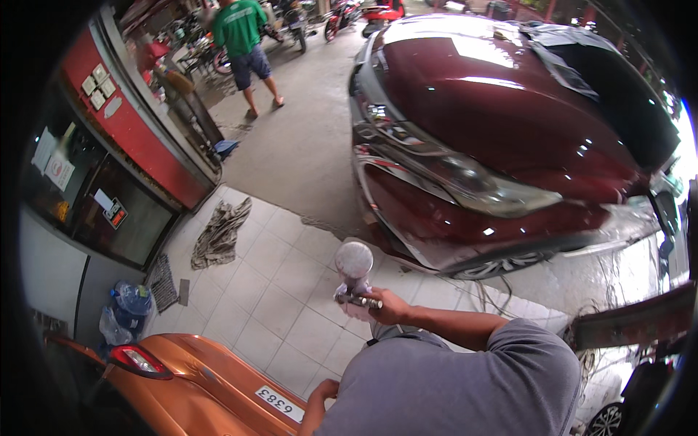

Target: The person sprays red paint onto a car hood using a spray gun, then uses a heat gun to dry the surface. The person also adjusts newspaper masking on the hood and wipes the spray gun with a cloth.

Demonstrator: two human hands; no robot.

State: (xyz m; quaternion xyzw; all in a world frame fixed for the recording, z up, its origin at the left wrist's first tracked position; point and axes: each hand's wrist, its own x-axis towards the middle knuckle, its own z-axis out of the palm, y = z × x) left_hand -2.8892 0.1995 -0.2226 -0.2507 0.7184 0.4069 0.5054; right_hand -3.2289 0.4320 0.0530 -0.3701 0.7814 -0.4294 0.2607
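Observation:
My right hand (389,308) is closed around a spray gun with a round, pale, dust-coated cup (354,258) on top, held out over the white tiles in front of the maroon car's bumper. Something pinkish at the gun is too small to make out. My left hand (327,387) is low, beside my grey-shirted body and near the rear of an orange car (174,356); its fingers are mostly hidden. The maroon car (480,131) fills the upper right, its headlight facing me and dark sheeting over its windscreen.
A person in green (236,33) stands at the back near motorbikes (294,29). A crumpled cloth (218,232) lies on tiles (283,269). Blue water jugs (131,309) stand by a glass door (87,189) at left. Hoses (494,298) trail by the maroon car's wheel; a dark beam (632,316) juts in at right.

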